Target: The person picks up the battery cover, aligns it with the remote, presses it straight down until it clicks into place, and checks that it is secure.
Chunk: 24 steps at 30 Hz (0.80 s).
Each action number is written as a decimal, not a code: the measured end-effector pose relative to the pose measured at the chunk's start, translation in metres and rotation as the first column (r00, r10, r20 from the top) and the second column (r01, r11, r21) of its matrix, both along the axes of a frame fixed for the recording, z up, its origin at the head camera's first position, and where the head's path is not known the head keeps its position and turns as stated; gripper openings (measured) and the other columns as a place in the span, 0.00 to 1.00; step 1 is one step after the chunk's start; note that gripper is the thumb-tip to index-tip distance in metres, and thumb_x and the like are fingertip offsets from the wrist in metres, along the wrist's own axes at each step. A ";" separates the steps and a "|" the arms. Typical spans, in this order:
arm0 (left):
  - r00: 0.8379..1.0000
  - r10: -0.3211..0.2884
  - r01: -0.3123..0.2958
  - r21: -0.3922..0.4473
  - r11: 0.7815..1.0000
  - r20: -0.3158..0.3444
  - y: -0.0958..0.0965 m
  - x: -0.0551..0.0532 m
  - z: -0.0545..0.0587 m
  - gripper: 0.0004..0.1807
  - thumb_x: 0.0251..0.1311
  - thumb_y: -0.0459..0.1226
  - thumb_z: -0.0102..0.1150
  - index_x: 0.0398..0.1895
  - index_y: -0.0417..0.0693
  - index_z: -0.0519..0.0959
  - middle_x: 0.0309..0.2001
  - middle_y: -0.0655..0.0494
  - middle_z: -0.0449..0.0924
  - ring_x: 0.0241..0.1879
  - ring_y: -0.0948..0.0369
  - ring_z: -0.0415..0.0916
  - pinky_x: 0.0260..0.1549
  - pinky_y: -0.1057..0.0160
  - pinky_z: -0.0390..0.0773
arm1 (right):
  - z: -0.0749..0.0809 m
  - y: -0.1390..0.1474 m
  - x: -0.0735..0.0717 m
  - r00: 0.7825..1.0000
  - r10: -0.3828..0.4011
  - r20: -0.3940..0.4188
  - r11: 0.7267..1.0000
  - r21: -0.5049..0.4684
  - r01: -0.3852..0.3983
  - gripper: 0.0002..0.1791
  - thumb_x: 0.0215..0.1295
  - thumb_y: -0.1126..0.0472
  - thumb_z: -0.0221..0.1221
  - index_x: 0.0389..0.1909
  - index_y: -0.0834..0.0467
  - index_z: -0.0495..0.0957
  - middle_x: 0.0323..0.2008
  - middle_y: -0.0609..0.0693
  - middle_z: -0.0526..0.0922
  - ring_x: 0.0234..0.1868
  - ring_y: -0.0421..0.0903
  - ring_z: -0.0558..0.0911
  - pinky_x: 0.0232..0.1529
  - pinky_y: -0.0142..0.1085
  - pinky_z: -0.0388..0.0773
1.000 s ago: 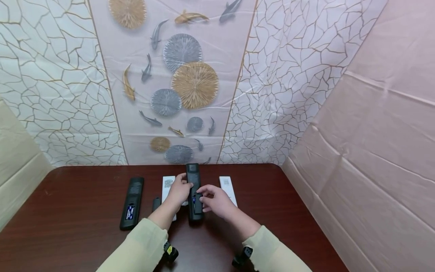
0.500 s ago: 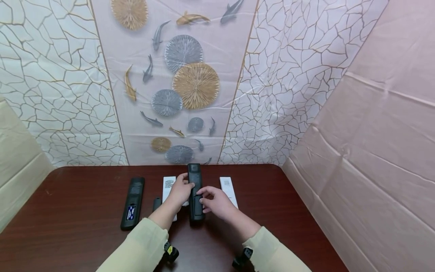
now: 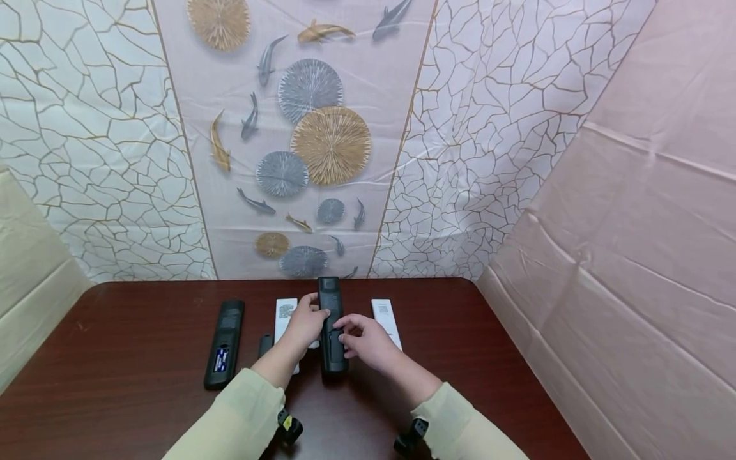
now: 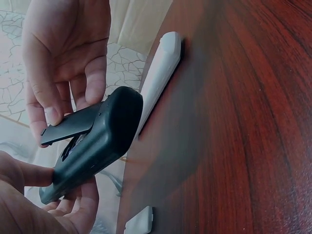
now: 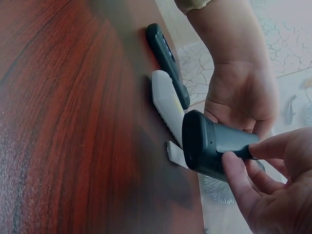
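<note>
My left hand [image 3: 305, 322] grips a black remote control [image 3: 329, 297] by its sides, back face up and raised over the table. My right hand [image 3: 368, 342] pinches its black battery cover [image 4: 73, 124] between thumb and fingers. In the left wrist view one end of the cover meets the remote's near end while the other end stands lifted, leaving a gap over the battery compartment [image 4: 73, 146]. From the right wrist view, the thumb [image 5: 234, 168] lies along the cover's side and hides part of it.
On the table [image 3: 144, 332] at left lies another black remote [image 3: 230, 322], its batteries [image 3: 221, 360] exposed. A small black cover [image 3: 265, 345] lies near a white remote [image 3: 285, 313], partly behind the left arm. Another white remote [image 3: 386, 319] is at right. A small white cover [image 4: 140, 222] lies nearby.
One second ago blue showed in the compartment beside the cover; half a second ago the cover lay nearly flush over it. Now its upper end is lifted slightly again. Both hands stay almost in place.
</note>
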State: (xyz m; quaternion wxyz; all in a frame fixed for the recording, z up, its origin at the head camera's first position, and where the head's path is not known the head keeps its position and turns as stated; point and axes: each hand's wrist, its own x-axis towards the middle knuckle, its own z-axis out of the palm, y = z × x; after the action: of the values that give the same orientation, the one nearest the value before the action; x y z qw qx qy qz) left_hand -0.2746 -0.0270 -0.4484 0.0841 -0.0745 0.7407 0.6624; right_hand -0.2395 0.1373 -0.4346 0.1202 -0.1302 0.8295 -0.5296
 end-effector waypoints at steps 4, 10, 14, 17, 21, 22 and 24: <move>1.000 -0.006 0.006 0.000 1.000 0.010 0.000 0.000 0.001 0.31 0.73 0.36 0.50 0.75 0.44 0.55 0.60 0.39 0.71 0.53 0.47 0.77 0.40 0.52 0.81 | 0.001 -0.001 0.002 1.000 -0.003 -0.001 1.000 -0.010 0.003 0.12 0.70 0.69 0.58 0.52 0.59 0.79 0.41 0.55 0.76 0.43 0.52 0.84 0.39 0.49 0.84; 1.000 -0.009 0.009 0.013 1.000 0.006 -0.001 0.002 0.003 0.31 0.73 0.35 0.50 0.76 0.43 0.55 0.60 0.38 0.71 0.53 0.46 0.77 0.42 0.50 0.81 | 0.000 -0.001 0.002 1.000 -0.005 -0.011 1.000 0.008 0.005 0.12 0.70 0.69 0.58 0.52 0.58 0.80 0.40 0.54 0.75 0.43 0.51 0.84 0.38 0.48 0.84; 1.000 -0.017 0.017 0.016 1.000 0.003 -0.001 0.003 0.004 0.31 0.73 0.35 0.49 0.76 0.42 0.54 0.61 0.37 0.70 0.54 0.45 0.76 0.42 0.50 0.81 | -0.003 -0.002 0.000 1.000 -0.004 -0.026 0.999 0.032 0.005 0.12 0.70 0.69 0.57 0.52 0.58 0.81 0.39 0.54 0.75 0.37 0.48 0.83 0.37 0.49 0.84; 1.000 -0.014 0.014 0.021 1.000 0.005 -0.001 0.004 0.003 0.31 0.73 0.35 0.50 0.76 0.43 0.54 0.61 0.37 0.70 0.53 0.46 0.77 0.42 0.51 0.81 | -0.007 -0.002 -0.001 0.999 -0.005 -0.039 0.999 0.050 0.007 0.13 0.71 0.68 0.56 0.52 0.58 0.81 0.39 0.53 0.76 0.33 0.47 0.81 0.35 0.48 0.84; 1.000 -0.007 0.007 0.026 1.000 0.009 0.000 0.005 0.002 0.31 0.73 0.35 0.50 0.75 0.43 0.55 0.61 0.38 0.70 0.53 0.46 0.77 0.42 0.51 0.81 | -0.009 -0.002 -0.002 0.998 -0.012 -0.058 0.998 0.063 0.016 0.13 0.71 0.69 0.56 0.52 0.58 0.82 0.41 0.53 0.77 0.32 0.46 0.80 0.34 0.49 0.84; 1.000 -0.009 0.009 0.026 1.000 0.005 -0.001 0.005 0.003 0.31 0.73 0.35 0.50 0.76 0.43 0.54 0.61 0.37 0.70 0.53 0.46 0.77 0.41 0.51 0.81 | -0.009 -0.002 -0.001 0.998 -0.016 -0.059 0.998 0.067 0.020 0.13 0.71 0.69 0.56 0.52 0.58 0.82 0.41 0.53 0.77 0.32 0.46 0.80 0.34 0.49 0.84; 1.000 -0.010 0.009 0.024 1.000 0.002 -0.001 0.006 0.003 0.31 0.73 0.35 0.50 0.76 0.43 0.54 0.61 0.37 0.70 0.53 0.45 0.77 0.42 0.51 0.81 | -0.009 -0.002 -0.001 0.998 -0.021 -0.063 0.997 0.077 0.026 0.12 0.71 0.68 0.56 0.52 0.58 0.82 0.41 0.53 0.76 0.31 0.47 0.80 0.34 0.49 0.84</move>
State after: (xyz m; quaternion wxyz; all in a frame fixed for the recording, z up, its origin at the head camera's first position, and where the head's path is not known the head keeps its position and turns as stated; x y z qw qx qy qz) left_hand -0.2687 -0.0277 -0.4454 0.0890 -0.0708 0.7330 0.6706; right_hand -0.2406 0.1349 -0.4439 0.0929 -0.1320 0.8543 -0.4941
